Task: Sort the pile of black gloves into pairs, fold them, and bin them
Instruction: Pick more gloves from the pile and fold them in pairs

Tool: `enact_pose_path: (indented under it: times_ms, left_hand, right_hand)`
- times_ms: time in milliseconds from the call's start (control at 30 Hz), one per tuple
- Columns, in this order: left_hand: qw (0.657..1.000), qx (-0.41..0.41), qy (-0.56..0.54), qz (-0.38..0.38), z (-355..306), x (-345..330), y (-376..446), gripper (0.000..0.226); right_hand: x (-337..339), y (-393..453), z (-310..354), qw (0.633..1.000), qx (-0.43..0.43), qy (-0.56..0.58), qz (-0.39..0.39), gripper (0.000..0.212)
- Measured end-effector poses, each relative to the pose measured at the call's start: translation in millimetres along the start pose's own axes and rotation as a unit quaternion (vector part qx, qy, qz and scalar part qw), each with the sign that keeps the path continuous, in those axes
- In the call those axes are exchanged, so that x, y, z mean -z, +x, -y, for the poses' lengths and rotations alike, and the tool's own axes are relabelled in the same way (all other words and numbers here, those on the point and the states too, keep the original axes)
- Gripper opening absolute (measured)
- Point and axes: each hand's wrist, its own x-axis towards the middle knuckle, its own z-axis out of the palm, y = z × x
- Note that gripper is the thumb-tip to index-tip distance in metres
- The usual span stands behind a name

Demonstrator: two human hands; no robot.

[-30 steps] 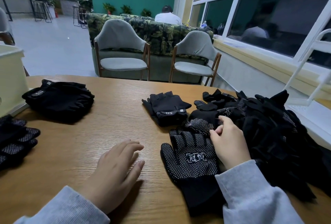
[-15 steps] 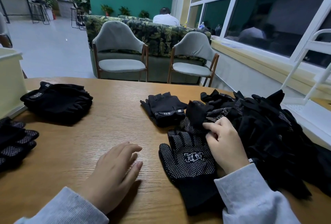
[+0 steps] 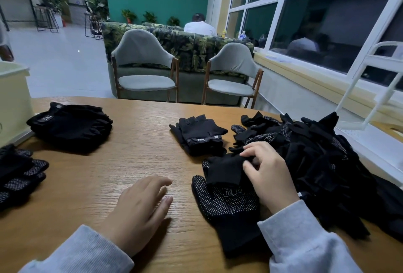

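A loose pile of black gloves (image 3: pixel 316 163) fills the right side of the wooden table (image 3: pixel 135 163). In front of me a dotted black glove (image 3: pixel 226 205) lies flat, palm up. My right hand (image 3: pixel 268 174) pinches a plain black glove (image 3: pixel 224 170) that lies across the dotted one's fingers. My left hand (image 3: pixel 139 209) rests flat on the table to the left, holding nothing. A fingerless pair (image 3: pixel 200 135) sits past the dotted glove. A stack of fingerless gloves (image 3: pixel 72 126) lies at the far left, and several dotted gloves (image 3: pixel 19 172) are at the left edge.
A pale yellow bin (image 3: pixel 13 102) stands at the table's far left corner. A white rack (image 3: pixel 375 89) rises at the right by the window. Two grey chairs (image 3: pixel 144 72) stand beyond the table, and a person sits behind a sofa.
My right hand has pulled a plain black glove out of the pile toward me, so it now covers the dotted glove's fingers. My left hand stayed where it was.
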Motion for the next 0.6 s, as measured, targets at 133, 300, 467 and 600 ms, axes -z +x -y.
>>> enact_pose_path:
  times_ms: [133,300,467,600]
  left_hand:
    - [1.0,-0.003,-0.013,0.0,-1.9,1.0,0.3,0.031]
    - [0.999,-0.019,-0.032,-0.025,-3.3,3.5,1.3,0.035]
    - [0.998,-0.034,-0.037,-0.027,-6.2,5.3,0.4,0.034]
    - [0.994,-0.028,-0.101,-0.025,-14.6,8.3,0.6,0.033]
  right_hand:
    - [7.4,2.3,3.2,0.999,0.021,0.022,0.028,0.021]
    - [20.7,-0.6,8.6,0.999,0.037,0.029,-0.004,0.031]
    - [33.8,-1.4,15.4,0.998,0.03,0.048,-0.022,0.026]
    - [37.5,-4.3,23.9,0.997,0.011,0.06,0.043,0.018]
